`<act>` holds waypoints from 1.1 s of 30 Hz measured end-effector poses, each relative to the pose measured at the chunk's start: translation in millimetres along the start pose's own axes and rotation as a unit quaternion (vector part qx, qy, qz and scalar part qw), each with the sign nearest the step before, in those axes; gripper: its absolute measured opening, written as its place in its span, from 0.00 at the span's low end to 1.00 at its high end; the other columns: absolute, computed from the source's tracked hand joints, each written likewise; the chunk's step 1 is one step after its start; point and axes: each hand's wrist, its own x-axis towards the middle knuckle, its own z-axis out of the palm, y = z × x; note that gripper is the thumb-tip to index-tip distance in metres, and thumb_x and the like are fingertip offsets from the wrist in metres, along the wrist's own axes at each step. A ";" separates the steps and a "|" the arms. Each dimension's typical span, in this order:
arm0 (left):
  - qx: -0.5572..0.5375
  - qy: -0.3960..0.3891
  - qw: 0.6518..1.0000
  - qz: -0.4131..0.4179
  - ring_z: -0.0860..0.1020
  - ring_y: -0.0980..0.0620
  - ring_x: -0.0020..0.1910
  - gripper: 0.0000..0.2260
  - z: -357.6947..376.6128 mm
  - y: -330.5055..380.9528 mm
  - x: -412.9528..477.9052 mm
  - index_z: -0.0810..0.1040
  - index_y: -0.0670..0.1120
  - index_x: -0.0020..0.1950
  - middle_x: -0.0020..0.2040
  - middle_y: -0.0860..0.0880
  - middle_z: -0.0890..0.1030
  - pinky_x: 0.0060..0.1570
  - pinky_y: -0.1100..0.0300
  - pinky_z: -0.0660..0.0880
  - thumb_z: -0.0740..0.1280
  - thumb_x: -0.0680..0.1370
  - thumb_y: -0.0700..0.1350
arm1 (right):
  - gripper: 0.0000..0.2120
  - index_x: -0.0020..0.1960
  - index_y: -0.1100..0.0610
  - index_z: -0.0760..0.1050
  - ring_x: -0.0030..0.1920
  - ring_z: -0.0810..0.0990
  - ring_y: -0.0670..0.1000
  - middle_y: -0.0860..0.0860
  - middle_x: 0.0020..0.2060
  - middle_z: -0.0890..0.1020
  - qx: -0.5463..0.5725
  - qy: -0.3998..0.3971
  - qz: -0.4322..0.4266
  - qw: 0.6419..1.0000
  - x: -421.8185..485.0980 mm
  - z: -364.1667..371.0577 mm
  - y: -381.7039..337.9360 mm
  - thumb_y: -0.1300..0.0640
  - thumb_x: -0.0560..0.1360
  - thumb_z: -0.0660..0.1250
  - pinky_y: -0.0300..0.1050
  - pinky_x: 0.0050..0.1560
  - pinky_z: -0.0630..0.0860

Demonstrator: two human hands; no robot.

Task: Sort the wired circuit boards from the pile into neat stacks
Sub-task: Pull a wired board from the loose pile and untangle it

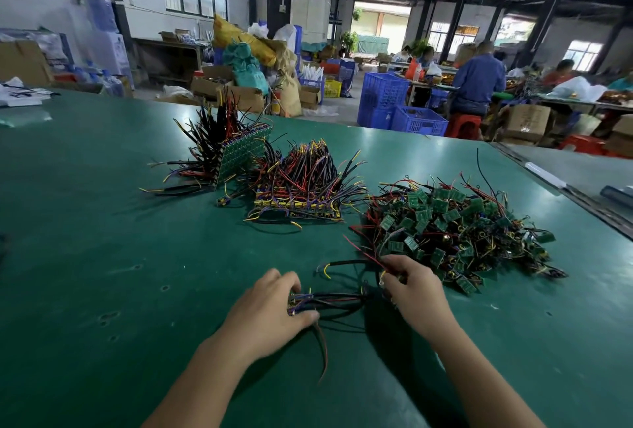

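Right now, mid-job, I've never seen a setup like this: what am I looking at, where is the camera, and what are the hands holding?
There is no machine here. A person works bare-handed, and the single picture comes from a camera worn on their head, looking forward and down. On the green table a loose pile of small green wired boards lies at the right. Further back are a flat stack and an upright stack, already sorted. The left hand grips a small bundle of wired boards. The right hand pinches wires at the pile's near edge.
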 end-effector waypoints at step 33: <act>-0.446 0.019 0.894 -0.031 0.69 0.53 0.20 0.16 1.6 41.0 -3.9 0.81 0.42 0.38 0.27 0.47 0.80 0.23 0.65 0.64 0.69 0.76 0.54 | 0.06 0.48 0.50 0.81 0.28 0.71 0.52 0.57 0.29 0.74 0.338 -0.243 -0.045 0.908 -33.2 15.0 -45.2 0.51 0.73 0.68 0.40 0.25 0.67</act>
